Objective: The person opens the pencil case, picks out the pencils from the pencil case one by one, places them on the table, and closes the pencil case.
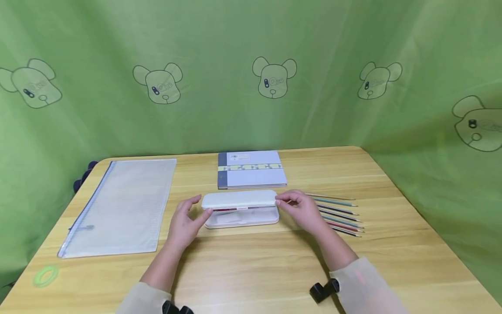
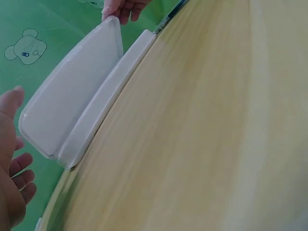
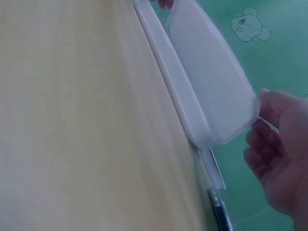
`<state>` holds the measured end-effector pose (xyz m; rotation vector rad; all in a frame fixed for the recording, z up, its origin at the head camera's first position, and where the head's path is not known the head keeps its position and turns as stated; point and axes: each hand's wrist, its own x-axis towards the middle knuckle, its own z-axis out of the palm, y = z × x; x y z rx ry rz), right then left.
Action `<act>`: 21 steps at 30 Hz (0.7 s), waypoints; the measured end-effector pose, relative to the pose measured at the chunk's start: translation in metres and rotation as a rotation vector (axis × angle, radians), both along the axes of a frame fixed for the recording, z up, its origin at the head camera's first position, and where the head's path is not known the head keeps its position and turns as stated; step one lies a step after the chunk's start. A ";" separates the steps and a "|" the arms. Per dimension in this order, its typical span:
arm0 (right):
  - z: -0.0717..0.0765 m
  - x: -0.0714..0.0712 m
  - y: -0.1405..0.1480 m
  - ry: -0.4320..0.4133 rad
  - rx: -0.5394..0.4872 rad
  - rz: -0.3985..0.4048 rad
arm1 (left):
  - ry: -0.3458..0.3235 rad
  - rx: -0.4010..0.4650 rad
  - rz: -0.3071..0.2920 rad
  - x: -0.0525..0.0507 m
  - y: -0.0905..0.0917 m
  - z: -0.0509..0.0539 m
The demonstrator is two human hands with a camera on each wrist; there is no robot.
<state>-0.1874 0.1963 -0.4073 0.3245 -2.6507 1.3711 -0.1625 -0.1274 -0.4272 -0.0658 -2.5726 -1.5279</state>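
Observation:
A white pencil case (image 1: 242, 217) lies on the table with its lid (image 1: 239, 199) raised partway over the base. At the lid's right corner, my right hand (image 1: 300, 209) pinches the edge between thumb and fingers; the right wrist view shows this hand (image 3: 284, 139) at the lid's end (image 3: 216, 82). My left hand (image 1: 186, 222) is spread by the left end, thumb and fingers apart; in the left wrist view this hand (image 2: 12, 178) stands off the lid (image 2: 72, 91). Something thin and red shows under the lid, mostly hidden.
Several coloured pencils (image 1: 337, 213) lie fanned to the right of the case. A notebook (image 1: 252, 176) is behind it. A mesh zip pouch (image 1: 121, 209) lies at the left, with a green ring (image 1: 45, 276) near the left edge. Green curtains surround the table.

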 end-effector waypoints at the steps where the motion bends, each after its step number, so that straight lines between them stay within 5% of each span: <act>1: -0.001 0.001 0.000 -0.001 -0.003 -0.005 | 0.015 -0.007 0.001 0.000 0.001 0.000; 5: -0.005 0.004 -0.002 -0.026 -0.017 -0.022 | 0.036 -0.019 -0.004 0.001 0.002 -0.001; 21: -0.015 0.013 -0.008 -0.227 -0.001 0.008 | -0.108 0.098 -0.059 0.005 0.005 -0.008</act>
